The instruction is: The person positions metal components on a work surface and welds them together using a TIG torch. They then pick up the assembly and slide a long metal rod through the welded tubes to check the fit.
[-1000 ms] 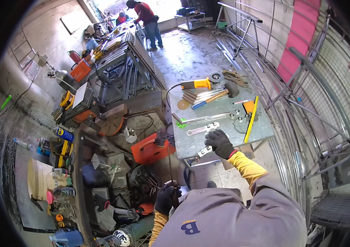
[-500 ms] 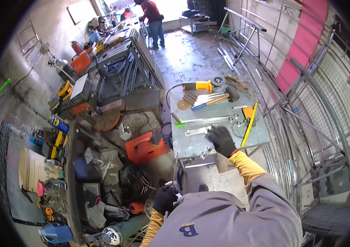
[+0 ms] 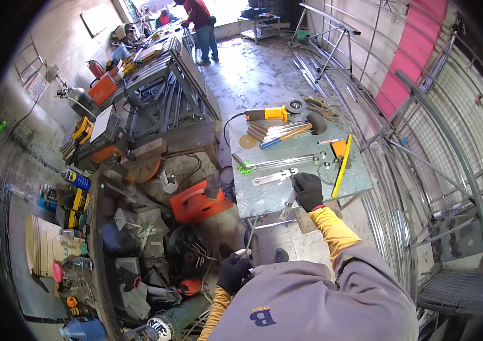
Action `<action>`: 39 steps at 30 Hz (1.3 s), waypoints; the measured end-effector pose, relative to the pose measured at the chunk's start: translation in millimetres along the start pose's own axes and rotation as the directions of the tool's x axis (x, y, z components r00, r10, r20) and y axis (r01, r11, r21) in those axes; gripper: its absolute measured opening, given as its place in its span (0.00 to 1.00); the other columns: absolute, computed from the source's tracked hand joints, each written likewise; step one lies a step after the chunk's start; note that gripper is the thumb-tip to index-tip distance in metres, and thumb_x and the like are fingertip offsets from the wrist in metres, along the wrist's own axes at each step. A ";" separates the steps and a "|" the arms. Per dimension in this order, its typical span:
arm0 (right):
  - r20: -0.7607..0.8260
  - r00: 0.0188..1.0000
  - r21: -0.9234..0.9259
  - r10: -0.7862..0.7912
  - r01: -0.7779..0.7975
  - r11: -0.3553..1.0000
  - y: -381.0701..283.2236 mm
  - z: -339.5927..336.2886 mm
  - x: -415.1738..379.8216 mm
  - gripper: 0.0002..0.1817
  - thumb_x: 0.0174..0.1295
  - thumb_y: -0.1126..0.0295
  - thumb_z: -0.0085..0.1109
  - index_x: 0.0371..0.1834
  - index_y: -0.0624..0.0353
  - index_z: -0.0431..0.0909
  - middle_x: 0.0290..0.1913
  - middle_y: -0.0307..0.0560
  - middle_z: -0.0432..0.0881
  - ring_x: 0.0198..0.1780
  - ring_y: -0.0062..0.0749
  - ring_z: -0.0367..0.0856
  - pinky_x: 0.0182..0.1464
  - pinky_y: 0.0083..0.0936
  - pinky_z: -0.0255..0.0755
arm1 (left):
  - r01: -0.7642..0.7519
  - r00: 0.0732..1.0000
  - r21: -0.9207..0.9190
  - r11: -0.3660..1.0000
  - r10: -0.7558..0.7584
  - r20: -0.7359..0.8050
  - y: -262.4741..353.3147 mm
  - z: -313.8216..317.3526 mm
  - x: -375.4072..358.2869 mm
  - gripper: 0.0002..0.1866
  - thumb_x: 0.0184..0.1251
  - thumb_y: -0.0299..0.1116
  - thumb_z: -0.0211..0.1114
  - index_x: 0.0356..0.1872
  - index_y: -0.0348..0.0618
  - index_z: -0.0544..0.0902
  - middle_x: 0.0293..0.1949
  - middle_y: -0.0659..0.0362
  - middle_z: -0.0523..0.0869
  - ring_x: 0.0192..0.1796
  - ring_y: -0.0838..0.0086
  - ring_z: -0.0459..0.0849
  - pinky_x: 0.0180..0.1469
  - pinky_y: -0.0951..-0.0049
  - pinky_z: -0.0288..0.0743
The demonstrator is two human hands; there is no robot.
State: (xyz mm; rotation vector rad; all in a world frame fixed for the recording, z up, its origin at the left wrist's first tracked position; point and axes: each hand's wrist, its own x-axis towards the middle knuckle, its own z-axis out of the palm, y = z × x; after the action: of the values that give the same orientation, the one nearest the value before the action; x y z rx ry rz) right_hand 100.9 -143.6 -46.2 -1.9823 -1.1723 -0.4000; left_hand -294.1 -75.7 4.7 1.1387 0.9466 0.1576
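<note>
My right hand (image 3: 308,192), in a black glove, is at the near edge of the metal-topped table (image 3: 258,204). Its fingers are closed on a short flat metal strip (image 3: 288,207), which slants down past the edge. Just beyond it, a similar flat metal strip (image 3: 272,177) lies on the tabletop. My left hand (image 3: 234,273), also black-gloved, is low beside my body, closed around a thin rod (image 3: 250,234) that points up toward the table. Part of that rod is hidden in the glove.
On the table are an angle grinder (image 3: 275,113), a blue-ended tool (image 3: 281,138), thin metal bars (image 3: 281,162), small rings and a yellow measuring strip (image 3: 341,170). An orange case (image 3: 201,202) stands left. A person (image 3: 198,23) works at the far bench.
My right hand has closed on the flat strip near the table edge, and the strip's angle has steepened. My left hand has shifted slightly right, its rod tilting right. The view has shifted a little.
</note>
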 end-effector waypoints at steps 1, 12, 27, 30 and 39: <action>-0.004 1.000 -0.004 -0.002 0.002 1.000 0.4 -2.1 -0.9 0.16 0.60 0.71 0.68 0.52 0.53 0.88 0.52 0.50 0.88 0.53 0.54 0.82 0.59 0.46 0.73 | -0.029 0.999 0.050 0.998 0.028 0.020 -5.1 -0.2 5.0 0.17 0.78 0.37 0.66 0.58 0.36 0.87 0.34 0.64 0.86 0.31 0.81 0.82 0.35 0.75 0.78; -0.032 0.992 -0.116 0.123 -0.126 0.985 -17.3 -10.8 7.4 0.13 0.60 0.64 0.70 0.46 0.54 0.87 0.47 0.47 0.86 0.53 0.50 0.81 0.63 0.46 0.71 | -0.079 0.995 0.152 0.985 0.068 0.074 -1.1 5.5 16.0 0.15 0.78 0.38 0.68 0.51 0.35 0.89 0.28 0.64 0.85 0.27 0.82 0.81 0.30 0.74 0.75; -0.057 0.991 -0.135 0.121 -0.128 0.983 -14.4 -6.6 4.3 0.13 0.61 0.62 0.70 0.46 0.54 0.88 0.53 0.49 0.86 0.59 0.51 0.80 0.68 0.47 0.69 | -0.318 0.947 0.392 0.863 0.272 0.171 -39.2 -13.1 36.3 0.18 0.62 0.29 0.72 0.54 0.38 0.86 0.34 0.54 0.86 0.35 0.60 0.85 0.37 0.62 0.77; -0.070 0.993 -0.131 0.097 -0.106 0.986 -11.3 -4.7 4.0 0.13 0.61 0.62 0.70 0.46 0.54 0.88 0.54 0.49 0.86 0.59 0.50 0.81 0.68 0.48 0.68 | -0.302 0.953 0.411 0.860 0.260 0.155 -38.6 -11.3 35.0 0.16 0.64 0.28 0.71 0.52 0.38 0.86 0.33 0.54 0.86 0.35 0.59 0.85 0.37 0.62 0.78; -0.056 0.993 -0.129 0.107 -0.114 0.985 -9.0 -4.5 3.5 0.14 0.62 0.61 0.70 0.48 0.54 0.88 0.55 0.49 0.86 0.61 0.51 0.80 0.69 0.48 0.68 | -0.280 0.960 0.357 0.891 0.249 0.131 -32.3 0.4 33.8 0.16 0.69 0.31 0.70 0.55 0.38 0.88 0.31 0.54 0.85 0.32 0.64 0.83 0.39 0.66 0.78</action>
State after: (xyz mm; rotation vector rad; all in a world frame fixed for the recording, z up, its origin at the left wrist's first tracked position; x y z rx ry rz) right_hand 95.7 -142.4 -37.0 -2.1284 -1.0227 -0.4767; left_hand -284.0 -71.9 -40.8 1.6167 0.7609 0.1540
